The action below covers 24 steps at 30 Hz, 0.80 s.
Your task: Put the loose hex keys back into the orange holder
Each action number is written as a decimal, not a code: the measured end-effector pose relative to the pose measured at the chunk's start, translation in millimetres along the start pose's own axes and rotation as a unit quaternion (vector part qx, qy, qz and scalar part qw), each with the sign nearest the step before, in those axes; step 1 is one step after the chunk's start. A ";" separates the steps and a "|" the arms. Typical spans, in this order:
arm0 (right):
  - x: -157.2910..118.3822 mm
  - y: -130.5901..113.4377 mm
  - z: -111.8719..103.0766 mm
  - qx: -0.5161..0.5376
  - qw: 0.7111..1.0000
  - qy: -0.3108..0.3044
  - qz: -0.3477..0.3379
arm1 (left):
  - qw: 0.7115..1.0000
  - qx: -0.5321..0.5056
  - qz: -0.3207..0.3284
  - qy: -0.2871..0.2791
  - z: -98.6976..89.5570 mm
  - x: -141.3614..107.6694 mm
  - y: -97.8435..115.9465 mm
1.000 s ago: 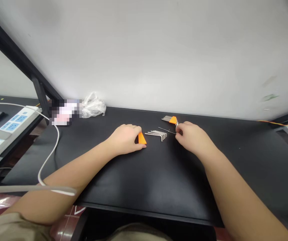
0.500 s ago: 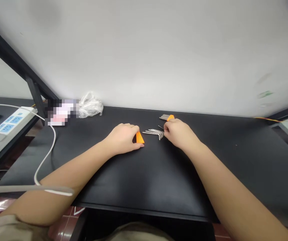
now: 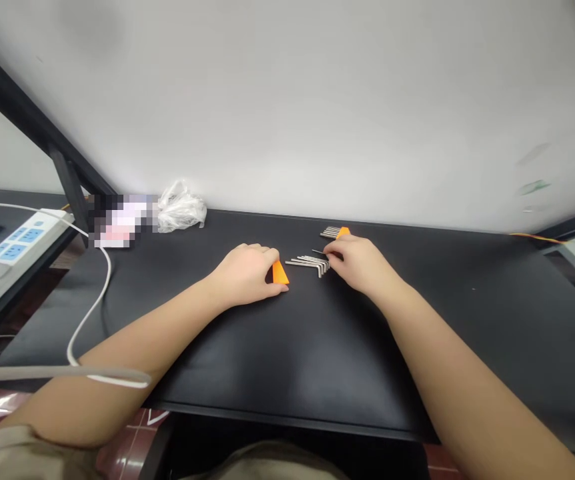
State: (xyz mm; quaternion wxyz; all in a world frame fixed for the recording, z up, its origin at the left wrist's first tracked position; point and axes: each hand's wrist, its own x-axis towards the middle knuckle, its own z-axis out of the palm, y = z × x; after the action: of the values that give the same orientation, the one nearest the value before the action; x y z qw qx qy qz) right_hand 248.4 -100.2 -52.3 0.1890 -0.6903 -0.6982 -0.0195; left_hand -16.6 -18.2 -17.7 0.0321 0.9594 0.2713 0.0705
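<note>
The smooth black surface (image 3: 277, 353) stretches from side to side, its back edge along the pale wall. On its middle, nearer the back edge than the front, both hands are at work. The left hand (image 3: 247, 273) is curled, thumb and fingers on opposite sides of a flat, wedge-shaped orange plastic holder (image 3: 280, 273). Its visible part widens toward the front edge; the rest is hidden. It looks light and stiff, best taken by its two sides.

The right hand (image 3: 360, 263) has thumb and fingertips drawn close together at the right ends of the loose keys; what is between them cannot be told. Just behind it, toward the back edge, lies a second orange holder (image 3: 343, 232) with silver L-shaped keys pointing left.

Between the hands lies a fanned row of loose silver L-shaped metal keys (image 3: 310, 263). Their long arms run roughly along the back edge, free ends to the left, bends to the right, short arms turned toward the front edge. They should be rigid, small and rather slick, easiest to lift by the long shank. The thinnest key (image 3: 317, 251) shows just behind them, ending at the right fingertips.
</note>
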 end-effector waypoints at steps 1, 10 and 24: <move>-0.2 0.3 0.7 0.007 1.000 0.002 -0.005 | 1.000 0.001 0.000 0.000 -0.1 0.0 0.1; -12.1 -6.8 -8.7 0.053 0.997 0.000 -0.062 | 1.000 0.002 0.007 0.006 0.6 0.4 -0.9; -18.4 4.5 -23.8 0.010 0.996 -0.075 0.053 | 1.000 -0.007 0.027 0.004 1.9 0.4 -2.9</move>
State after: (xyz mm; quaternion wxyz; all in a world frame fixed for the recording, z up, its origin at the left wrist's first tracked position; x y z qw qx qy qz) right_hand 257.9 -124.5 -36.6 0.1433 -0.7238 -0.6732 0.0495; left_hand -17.4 -15.6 -19.8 0.0361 0.9658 0.2446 0.0775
